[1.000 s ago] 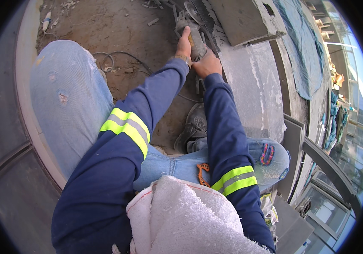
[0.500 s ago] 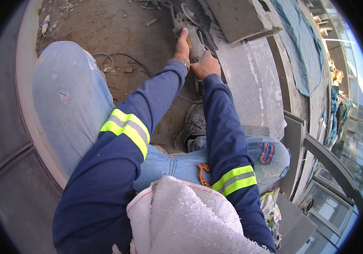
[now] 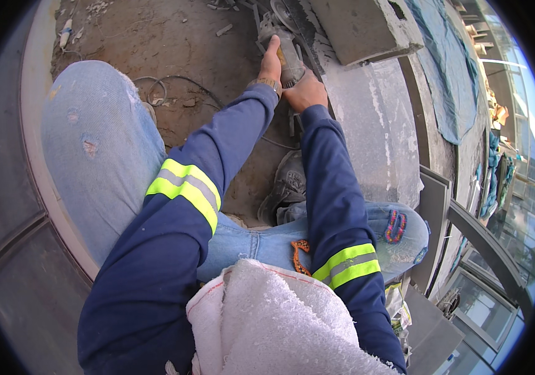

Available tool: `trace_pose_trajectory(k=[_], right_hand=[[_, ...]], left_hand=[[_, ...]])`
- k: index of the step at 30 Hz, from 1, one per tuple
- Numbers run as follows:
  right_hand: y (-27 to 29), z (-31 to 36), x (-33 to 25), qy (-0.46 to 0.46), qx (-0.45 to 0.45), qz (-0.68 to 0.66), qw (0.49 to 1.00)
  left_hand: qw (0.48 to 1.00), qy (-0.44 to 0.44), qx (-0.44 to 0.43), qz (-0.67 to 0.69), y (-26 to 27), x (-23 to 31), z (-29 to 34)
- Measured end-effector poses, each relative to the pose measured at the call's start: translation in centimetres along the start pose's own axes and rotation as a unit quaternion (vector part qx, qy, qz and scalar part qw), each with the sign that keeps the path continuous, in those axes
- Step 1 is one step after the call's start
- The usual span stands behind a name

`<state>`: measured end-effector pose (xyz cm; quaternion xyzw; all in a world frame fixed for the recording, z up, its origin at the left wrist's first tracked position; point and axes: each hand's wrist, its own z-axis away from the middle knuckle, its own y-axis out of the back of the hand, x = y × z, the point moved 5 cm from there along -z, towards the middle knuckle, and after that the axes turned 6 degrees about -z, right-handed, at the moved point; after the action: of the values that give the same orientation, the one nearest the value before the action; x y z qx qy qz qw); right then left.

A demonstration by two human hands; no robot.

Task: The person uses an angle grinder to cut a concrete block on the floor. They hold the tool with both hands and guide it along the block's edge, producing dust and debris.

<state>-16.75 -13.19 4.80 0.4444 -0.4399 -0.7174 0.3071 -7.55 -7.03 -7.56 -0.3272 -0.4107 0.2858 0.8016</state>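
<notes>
Both my hands are closed on a dusty angle grinder (image 3: 289, 57) at the top middle of the view. My left hand (image 3: 270, 64) wraps its left side, thumb pointing forward along the body. Behind it, my right hand (image 3: 307, 92) grips the rear of the body from the right. The grinder's disc (image 3: 285, 15) lies at the far end, next to the edge of a grey slab (image 3: 367, 119). From here I cannot tell whether the disc touches the slab. A dark cord (image 3: 195, 85) loops over the ground left of my hands.
A concrete block (image 3: 364, 31) rests on the slab's far part, with a blue cloth (image 3: 445, 69) to its right. Broken chips (image 3: 223, 30) and a white plug connector (image 3: 65, 33) lie on the dirt. My shoe (image 3: 286, 184) stands beneath my arms; a white towel (image 3: 273, 319) hangs in front of me.
My hands and the grinder have shifted very slightly forward and left along the slab's edge. My grip is the same. The view has moved slightly.
</notes>
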Motion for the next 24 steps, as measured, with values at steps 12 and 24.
trace_pose_trajectory(k=[12,24], right_hand=[[0.9,2.5,0.3,-0.039,-0.024,0.014,0.999],[1.2,3.5,0.8,-0.047,-0.027,0.015,0.998]], left_hand=[[0.999,0.037,-0.028,-0.025,-0.2,-0.4,2.7],[0.999,0.028,-0.017,-0.012,-1.3,-0.6,5.2]])
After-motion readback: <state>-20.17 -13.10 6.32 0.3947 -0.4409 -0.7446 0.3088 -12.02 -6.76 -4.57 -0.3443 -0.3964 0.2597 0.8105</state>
